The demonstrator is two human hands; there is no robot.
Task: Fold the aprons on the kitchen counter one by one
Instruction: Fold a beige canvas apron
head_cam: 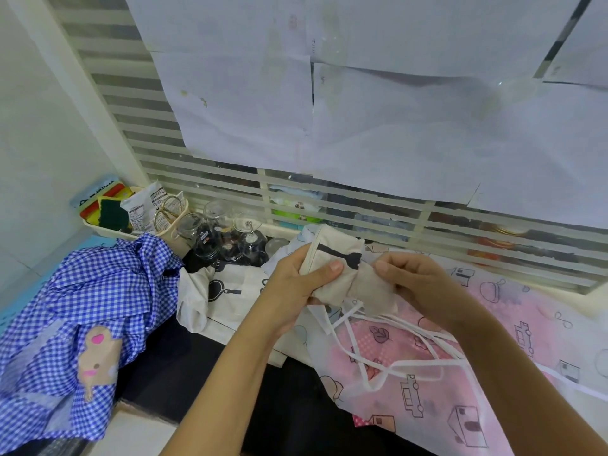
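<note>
A small folded beige apron (342, 278) with a black print is held above the counter. My left hand (296, 284) grips its left end, thumb on top. My right hand (418, 281) pinches its right end. Under my hands lies a pink-and-white printed apron (444, 366) with white straps, spread over the right of the counter. A cream apron (227, 301) with a black pan print lies in the middle. A blue-and-white checked apron (88, 311) with a bear patch is heaped at the left.
Several upturned glasses (230, 235) stand at the back by the window grille. A cream basket (138, 213) with sponges, a packet and scissors sits in the back left corner. The dark counter (184, 373) shows between the aprons. Paper sheets cover the window.
</note>
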